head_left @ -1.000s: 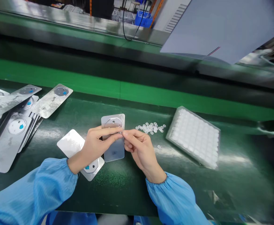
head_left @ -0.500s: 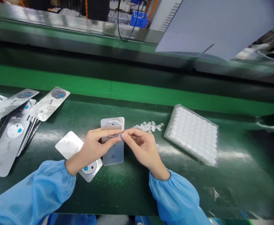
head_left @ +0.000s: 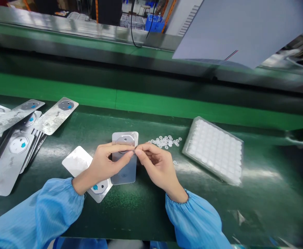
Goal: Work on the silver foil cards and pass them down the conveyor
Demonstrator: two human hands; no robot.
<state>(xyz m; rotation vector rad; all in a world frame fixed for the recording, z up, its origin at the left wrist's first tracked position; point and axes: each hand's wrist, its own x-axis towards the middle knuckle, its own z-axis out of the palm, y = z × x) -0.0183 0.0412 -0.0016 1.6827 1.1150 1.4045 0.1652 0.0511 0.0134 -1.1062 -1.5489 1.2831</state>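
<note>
Above a grey phone-back-shaped panel (head_left: 125, 173), the fingertips of both hands meet in a pinch. My left hand (head_left: 103, 162) has its thumb and forefinger nearly together, and the tiny piece between the fingertips is too small to name. My right hand (head_left: 159, 167) pinches at the same spot from the other side. The panel lies on the bench with its round camera area (head_left: 125, 139) at the far end, partly covered by my left fingers. Beneath my left wrist, a second silvery panel (head_left: 77, 159) with a blue dot lies at a slant. Small clear round pieces (head_left: 167, 141) lie scattered beyond my right hand.
On the right, a clear plastic tray (head_left: 186, 148) holds rows of white round pieces. Several silvery panels (head_left: 8, 169) are heaped at the left. The green bench (head_left: 146, 218) runs under everything, and a white sheet (head_left: 231, 31) hangs at the upper right.
Both hands stay pinched together over the panel, with only slight finger movement. A small clear bit visible at the fingertips before is now mostly hidden. The whole view has shifted slightly.
</note>
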